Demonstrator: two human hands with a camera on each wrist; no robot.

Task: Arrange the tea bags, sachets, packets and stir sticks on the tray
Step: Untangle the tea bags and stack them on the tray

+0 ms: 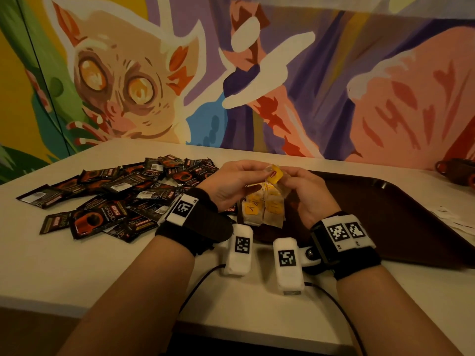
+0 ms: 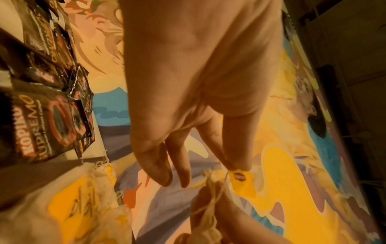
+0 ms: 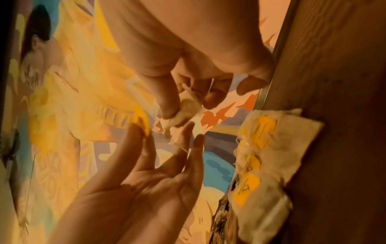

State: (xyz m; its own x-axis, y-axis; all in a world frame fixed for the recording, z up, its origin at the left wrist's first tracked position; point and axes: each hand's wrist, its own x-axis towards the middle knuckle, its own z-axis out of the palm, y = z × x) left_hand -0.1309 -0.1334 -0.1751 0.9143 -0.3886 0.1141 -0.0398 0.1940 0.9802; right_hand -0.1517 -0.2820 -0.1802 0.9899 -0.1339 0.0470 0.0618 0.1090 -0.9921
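Both hands are raised over the left rim of the brown tray (image 1: 385, 214). My left hand (image 1: 267, 171) pinches the yellow tag (image 1: 274, 173) of a tea bag between thumb and forefinger; its other fingers are straight. My right hand (image 1: 285, 181) pinches the tea bag's pale body (image 3: 183, 112), and tangled string (image 2: 211, 198) runs from it to the tag (image 2: 241, 180). Under the hands a small heap of tea bags (image 1: 262, 209) with yellow tags lies at the tray's left end. A spread pile of dark coffee sachets (image 1: 123, 194) covers the table to the left.
White paper sachets (image 1: 456, 222) lie at the tray's right end. A brown cup (image 1: 457, 172) stands at the far right by the painted wall. The table's front edge runs just below my wrists, with black cables hanging over it.
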